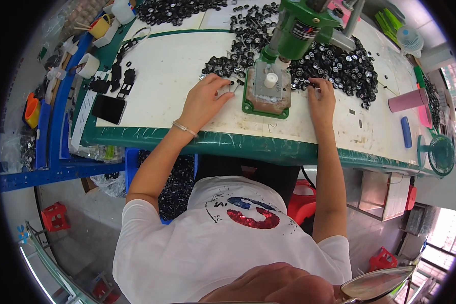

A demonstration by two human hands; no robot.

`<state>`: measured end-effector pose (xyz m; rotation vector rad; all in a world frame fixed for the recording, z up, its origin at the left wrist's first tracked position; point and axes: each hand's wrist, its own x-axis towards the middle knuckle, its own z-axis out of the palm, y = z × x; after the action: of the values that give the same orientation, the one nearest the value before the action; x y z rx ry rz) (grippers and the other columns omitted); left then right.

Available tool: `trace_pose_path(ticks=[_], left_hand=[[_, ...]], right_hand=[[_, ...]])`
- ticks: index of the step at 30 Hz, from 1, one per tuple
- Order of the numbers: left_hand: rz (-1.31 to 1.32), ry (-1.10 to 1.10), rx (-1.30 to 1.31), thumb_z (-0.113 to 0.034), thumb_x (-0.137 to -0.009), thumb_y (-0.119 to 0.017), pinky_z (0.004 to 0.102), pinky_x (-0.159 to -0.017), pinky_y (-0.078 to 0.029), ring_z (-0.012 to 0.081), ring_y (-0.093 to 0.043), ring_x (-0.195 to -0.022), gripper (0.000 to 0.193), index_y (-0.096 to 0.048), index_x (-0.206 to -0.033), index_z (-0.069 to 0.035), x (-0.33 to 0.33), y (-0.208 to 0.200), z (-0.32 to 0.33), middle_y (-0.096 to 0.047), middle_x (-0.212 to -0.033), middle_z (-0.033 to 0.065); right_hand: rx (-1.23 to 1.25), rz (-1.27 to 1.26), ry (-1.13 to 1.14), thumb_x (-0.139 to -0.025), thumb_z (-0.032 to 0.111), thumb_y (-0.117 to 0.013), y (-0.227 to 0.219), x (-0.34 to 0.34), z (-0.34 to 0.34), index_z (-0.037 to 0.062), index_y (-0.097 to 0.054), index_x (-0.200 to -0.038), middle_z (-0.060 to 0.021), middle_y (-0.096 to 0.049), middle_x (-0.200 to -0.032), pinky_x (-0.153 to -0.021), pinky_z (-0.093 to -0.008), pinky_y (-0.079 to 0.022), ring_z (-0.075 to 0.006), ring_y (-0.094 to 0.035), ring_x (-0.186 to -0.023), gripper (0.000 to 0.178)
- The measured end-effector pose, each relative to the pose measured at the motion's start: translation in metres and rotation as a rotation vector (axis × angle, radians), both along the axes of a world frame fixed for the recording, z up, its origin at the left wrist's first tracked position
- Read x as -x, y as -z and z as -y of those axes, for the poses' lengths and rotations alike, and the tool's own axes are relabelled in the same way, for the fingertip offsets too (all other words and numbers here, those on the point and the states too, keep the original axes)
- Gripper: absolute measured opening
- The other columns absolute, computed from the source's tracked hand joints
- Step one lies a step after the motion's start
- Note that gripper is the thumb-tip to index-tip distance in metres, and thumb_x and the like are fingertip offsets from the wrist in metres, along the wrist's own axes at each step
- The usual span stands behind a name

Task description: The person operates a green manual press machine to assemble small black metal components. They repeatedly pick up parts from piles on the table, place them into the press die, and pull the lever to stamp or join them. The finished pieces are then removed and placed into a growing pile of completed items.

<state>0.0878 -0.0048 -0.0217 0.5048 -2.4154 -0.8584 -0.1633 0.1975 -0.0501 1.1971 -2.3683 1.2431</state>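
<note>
A green bench press (300, 38) stands before me, its base plate (248, 107) bearing a metal block with a small white round piece (271, 80) on top. Left of the base, my left hand (200, 104) has its thumb and fingers apart beside small black wheels (220, 66), some with thin metal pins. A dark bit shows at its fingertips; whether it is held is unclear. My right hand (323, 106) is right of the base, at the near edge of a large pile of black wheels (339, 66). Its fingertips are closed on a small black wheel (316, 87).
A phone (109, 109) and black plastic parts (128, 81) lie at the left. On the right are a pink cup (406, 100), a blue bar-shaped object (406, 131) and a green fan (441, 155). Below the table edge, a blue bin (131, 164) holds black parts.
</note>
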Motion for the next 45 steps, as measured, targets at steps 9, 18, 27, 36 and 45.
trace_pose_path(ticks=[9, 18, 27, 36, 45], left_hand=[[0.064, -0.007, 0.236, -0.009, -0.082, -0.061, 0.0375, -0.066, -0.048, 0.0292, -0.061, -0.075, 0.017, -0.065, -0.097, -0.003, 0.027, 0.006, -0.002, -0.062, -0.085, 0.0117], [0.106, -0.037, 0.066, -0.009, -0.079, -0.065, 0.0340, -0.065, -0.048, 0.0231, -0.061, -0.070, 0.011, -0.064, -0.086, -0.001, 0.026, 0.009, -0.003, -0.063, -0.078, 0.0094], [0.019, -0.171, -0.026, -0.001, -0.074, -0.061, 0.0386, -0.067, -0.049, 0.0263, -0.060, -0.075, 0.013, -0.061, -0.087, -0.004, 0.029, 0.014, -0.005, -0.061, -0.076, 0.0086], [-0.240, -0.077, -0.554, -0.004, -0.078, -0.067, 0.0215, -0.067, -0.046, 0.0055, -0.054, -0.071, 0.023, -0.068, -0.101, -0.001, 0.021, 0.013, 0.009, -0.063, -0.080, -0.0012], [-0.085, -0.014, -0.663, -0.013, -0.077, -0.074, 0.0211, -0.061, -0.043, 0.0069, -0.054, -0.067, 0.019, -0.069, -0.089, 0.001, -0.008, 0.006, -0.030, -0.064, -0.075, 0.0013]], right_hand=[[0.024, 0.062, 0.000, -0.077, 0.002, -0.066, 0.001, -0.001, -0.003, 0.0063, -0.061, -0.103, -0.0085, -0.058, -0.094, -0.071, -0.0328, -0.047, -0.0223, -0.058, -0.080, 0.027], [0.034, 0.058, 0.022, -0.081, 0.006, -0.064, -0.003, -0.006, -0.005, 0.0067, -0.064, -0.099, -0.0066, -0.061, -0.096, -0.072, -0.0316, -0.048, -0.0205, -0.061, -0.080, 0.017], [-0.042, 0.012, -0.061, -0.082, 0.005, -0.064, -0.011, -0.016, -0.002, 0.0044, -0.062, -0.102, -0.0080, -0.060, -0.098, -0.077, -0.0310, -0.047, -0.0226, -0.060, -0.087, 0.020], [0.241, 0.253, -0.167, -0.078, 0.001, -0.070, -0.037, -0.033, 0.016, 0.0000, -0.061, -0.097, -0.0088, -0.063, -0.095, -0.079, -0.0280, -0.050, -0.0170, -0.062, -0.086, 0.021], [0.033, -0.004, -0.339, -0.079, 0.009, -0.069, -0.050, -0.068, 0.052, 0.0054, -0.068, -0.100, -0.0096, -0.062, -0.099, -0.074, -0.0325, -0.049, -0.0247, -0.061, -0.087, 0.022]])
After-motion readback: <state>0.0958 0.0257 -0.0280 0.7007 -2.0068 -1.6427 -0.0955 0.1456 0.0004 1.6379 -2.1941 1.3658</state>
